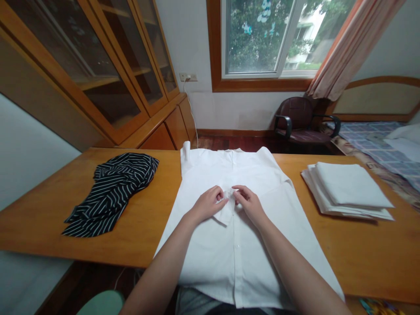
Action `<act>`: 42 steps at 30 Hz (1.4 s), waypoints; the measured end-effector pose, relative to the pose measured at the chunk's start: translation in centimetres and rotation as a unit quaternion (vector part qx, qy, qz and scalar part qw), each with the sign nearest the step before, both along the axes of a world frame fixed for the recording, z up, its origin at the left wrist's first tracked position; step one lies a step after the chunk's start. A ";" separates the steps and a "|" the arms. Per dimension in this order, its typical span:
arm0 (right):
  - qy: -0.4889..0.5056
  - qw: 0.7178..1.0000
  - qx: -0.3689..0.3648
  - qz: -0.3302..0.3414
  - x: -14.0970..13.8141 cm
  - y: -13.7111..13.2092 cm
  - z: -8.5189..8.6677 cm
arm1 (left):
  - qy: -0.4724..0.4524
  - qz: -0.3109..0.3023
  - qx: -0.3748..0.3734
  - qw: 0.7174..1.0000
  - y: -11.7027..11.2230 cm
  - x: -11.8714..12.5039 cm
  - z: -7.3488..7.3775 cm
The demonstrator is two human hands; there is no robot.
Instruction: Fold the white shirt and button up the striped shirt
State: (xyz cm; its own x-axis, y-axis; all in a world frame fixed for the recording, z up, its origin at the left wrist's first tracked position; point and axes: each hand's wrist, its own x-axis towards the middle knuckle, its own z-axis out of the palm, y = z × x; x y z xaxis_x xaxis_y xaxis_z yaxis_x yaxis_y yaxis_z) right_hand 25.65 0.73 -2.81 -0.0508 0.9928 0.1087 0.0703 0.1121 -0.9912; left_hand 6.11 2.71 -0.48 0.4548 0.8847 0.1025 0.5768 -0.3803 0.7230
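Note:
A white button-up shirt [210, 258] lies spread over the table, its button placket running down the middle and its lower edge hanging over the near side. Above the placket, a small flap of white cloth that looks like a shirt cuff [225, 215] is lifted between my hands. My left hand [210, 203] pinches it from the left, fingers curled. From the right, my right hand [247, 202] grips its upper edge between thumb and fingertips. The fingertips of both hands nearly meet, and they partly hide the cloth.
On the wooden table [147, 245], a black striped garment [118, 192] lies crumpled at left. Folded white cloths [351, 188] are stacked at right. Beyond stand a glass-door cabinet [131, 100], an office chair [297, 118] and a bed [377, 140]. A green stool [101, 304] is below left.

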 end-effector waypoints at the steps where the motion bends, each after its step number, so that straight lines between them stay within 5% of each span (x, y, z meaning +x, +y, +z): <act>1: 0.008 1.000 -0.007 0.001 0.1 0.0 0.0 | 0.004 0.001 0.003 1.000 -0.1 0.0 0.1; 8: 0.100 0.990 -0.086 0.049 0.6 0.3 -0.1 | 0.083 0.007 0.037 0.996 -1.0 1.2 1.5; 13: 0.091 0.992 -0.068 0.051 0.4 0.3 0.0 | 0.079 0.022 0.055 0.995 -1.1 1.7 1.5; 21: 0.018 1.000 -0.006 0.007 0.5 0.4 -0.8 | -0.087 0.039 -0.028 0.995 0.3 -0.2 -0.7; 28: 0.026 0.999 -0.026 0.011 0.6 0.4 -0.5 | -0.284 0.094 -0.138 0.944 0.7 -1.4 -1.5; 42: 0.042 0.998 -0.031 0.021 0.5 0.2 0.0 | -0.376 0.118 -0.190 0.899 1.1 -1.8 -2.3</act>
State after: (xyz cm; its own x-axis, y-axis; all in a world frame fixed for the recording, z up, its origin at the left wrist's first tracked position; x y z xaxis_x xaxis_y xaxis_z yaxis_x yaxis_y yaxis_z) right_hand 26.15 0.93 -2.78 -0.0849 0.9950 0.0529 -0.0165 0.0517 -0.9985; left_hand 4.28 3.77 -2.76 0.1782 0.9836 -0.0286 -0.0973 0.0465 0.9942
